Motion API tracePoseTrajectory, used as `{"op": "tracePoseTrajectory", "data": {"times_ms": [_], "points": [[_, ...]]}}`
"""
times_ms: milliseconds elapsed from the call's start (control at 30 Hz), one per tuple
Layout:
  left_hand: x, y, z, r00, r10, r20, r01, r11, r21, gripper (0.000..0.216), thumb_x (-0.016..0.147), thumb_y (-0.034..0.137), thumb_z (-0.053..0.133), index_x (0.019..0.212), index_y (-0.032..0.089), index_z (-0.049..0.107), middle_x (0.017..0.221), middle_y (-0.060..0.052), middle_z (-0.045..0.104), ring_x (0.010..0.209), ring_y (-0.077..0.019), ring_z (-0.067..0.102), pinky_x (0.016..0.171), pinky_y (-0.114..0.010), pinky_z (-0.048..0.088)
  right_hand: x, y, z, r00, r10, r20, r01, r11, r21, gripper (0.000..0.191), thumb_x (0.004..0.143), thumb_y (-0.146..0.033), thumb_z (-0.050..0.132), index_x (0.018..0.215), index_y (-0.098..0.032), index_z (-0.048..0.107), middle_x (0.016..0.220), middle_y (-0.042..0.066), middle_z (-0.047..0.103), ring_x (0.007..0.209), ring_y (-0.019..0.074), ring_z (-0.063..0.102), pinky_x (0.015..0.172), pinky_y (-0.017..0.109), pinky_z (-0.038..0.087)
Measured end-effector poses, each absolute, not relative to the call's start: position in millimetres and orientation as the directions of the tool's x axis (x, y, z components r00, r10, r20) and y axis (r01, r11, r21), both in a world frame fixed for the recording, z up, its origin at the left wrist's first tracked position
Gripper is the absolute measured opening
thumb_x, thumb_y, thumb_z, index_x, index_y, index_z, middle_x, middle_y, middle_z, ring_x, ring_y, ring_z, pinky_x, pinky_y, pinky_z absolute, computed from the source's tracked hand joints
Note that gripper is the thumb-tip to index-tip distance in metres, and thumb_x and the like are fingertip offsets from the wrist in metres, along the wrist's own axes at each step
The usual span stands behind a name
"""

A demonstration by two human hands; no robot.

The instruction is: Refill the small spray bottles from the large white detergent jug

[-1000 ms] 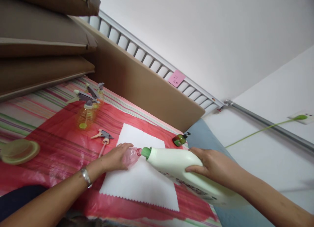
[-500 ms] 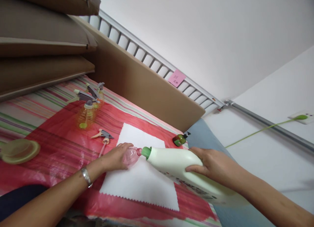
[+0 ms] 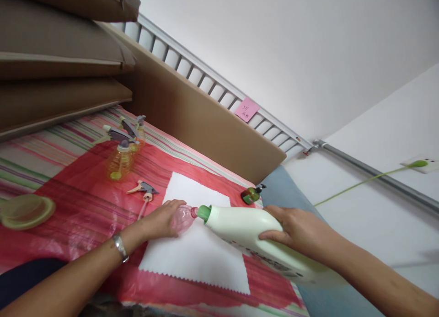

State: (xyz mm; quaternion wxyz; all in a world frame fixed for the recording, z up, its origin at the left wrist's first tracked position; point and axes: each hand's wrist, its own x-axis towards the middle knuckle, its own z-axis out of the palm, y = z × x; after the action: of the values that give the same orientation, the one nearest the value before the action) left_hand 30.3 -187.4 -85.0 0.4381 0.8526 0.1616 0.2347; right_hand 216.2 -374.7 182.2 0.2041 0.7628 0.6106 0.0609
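Note:
My left hand (image 3: 160, 221) is wrapped round a small clear pinkish bottle (image 3: 184, 217) that stands on a white cloth (image 3: 195, 253). My right hand (image 3: 297, 231) grips a large white jug (image 3: 254, 237) with a green neck, tipped over so its spout meets the mouth of the small bottle. A loose spray-trigger head (image 3: 144, 189) with its tube lies on the red sheet just left of the cloth.
Two yellowish spray bottles (image 3: 121, 157) stand at the back left on the red plastic sheet (image 3: 78, 202). A small green pump bottle (image 3: 252, 194) lies by the cardboard panel (image 3: 206, 129). A green lid-like dish (image 3: 25, 210) is at the far left. Brown cushions are stacked upper left.

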Motion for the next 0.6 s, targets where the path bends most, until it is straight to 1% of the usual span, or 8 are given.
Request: {"op": "tracePoseTrajectory", "data": {"times_ms": [100, 300, 433, 533, 600], "points": [[30, -187, -84, 0.835, 0.49, 0.252, 0.067, -0.545, 0.836, 0.078, 0.053, 0.022, 0.071, 0.124, 0.02, 0.042, 0.124, -0.011, 0.051, 0.112, -0.0284, 0.048, 0.096, -0.04, 0.038, 215, -374, 183, 0.283, 0.927, -0.247, 0.917, -0.185, 0.355, 0.049, 0.076, -0.066, 0.044, 0.093, -0.023, 0.059, 0.078, 0.007, 0.068, 0.069, 0.0248, 0.062, 0.055, 0.03, 0.043], [30, -188, -81, 0.827, 0.503, 0.25, 0.073, -0.538, 0.84, 0.075, 0.053, 0.026, 0.071, 0.123, 0.019, 0.045, 0.122, -0.013, 0.052, 0.111, -0.0291, 0.05, 0.096, -0.04, 0.039, 218, -378, 178, 0.288, 0.932, -0.22, 0.927, -0.214, 0.308, 0.046, 0.075, -0.065, 0.047, 0.09, -0.024, 0.059, 0.08, 0.006, 0.068, 0.069, 0.0245, 0.062, 0.055, 0.03, 0.042], [28, -189, -77, 0.827, 0.509, 0.238, 0.075, -0.519, 0.852, 0.082, 0.052, 0.026, 0.072, 0.127, 0.016, 0.041, 0.129, -0.015, 0.048, 0.117, -0.0297, 0.046, 0.1, -0.04, 0.036, 223, -385, 167, 0.303, 0.933, -0.195, 0.934, -0.25, 0.256, 0.046, 0.075, -0.065, 0.047, 0.093, -0.024, 0.06, 0.079, 0.005, 0.068, 0.069, 0.0241, 0.062, 0.057, 0.03, 0.042], [26, -189, -71, 0.829, 0.523, 0.198, 0.1, -0.487, 0.868, 0.086, 0.052, 0.025, 0.071, 0.13, 0.016, 0.036, 0.133, -0.016, 0.045, 0.119, -0.0301, 0.045, 0.1, -0.04, 0.036, 230, -393, 152, 0.341, 0.927, -0.157, 0.934, -0.315, 0.171, 0.044, 0.075, -0.063, 0.049, 0.093, -0.025, 0.06, 0.077, 0.003, 0.069, 0.069, 0.0238, 0.063, 0.058, 0.03, 0.042], [25, -188, -68, 0.827, 0.535, 0.171, 0.122, -0.469, 0.875, 0.083, 0.053, 0.024, 0.07, 0.129, 0.016, 0.038, 0.131, -0.015, 0.047, 0.118, -0.03, 0.046, 0.099, -0.04, 0.037, 236, -398, 140, 0.365, 0.92, -0.143, 0.931, -0.36, 0.06, 0.04, 0.074, -0.061, 0.051, 0.091, -0.026, 0.061, 0.08, 0.002, 0.069, 0.072, 0.0232, 0.063, 0.061, 0.029, 0.043]]}}
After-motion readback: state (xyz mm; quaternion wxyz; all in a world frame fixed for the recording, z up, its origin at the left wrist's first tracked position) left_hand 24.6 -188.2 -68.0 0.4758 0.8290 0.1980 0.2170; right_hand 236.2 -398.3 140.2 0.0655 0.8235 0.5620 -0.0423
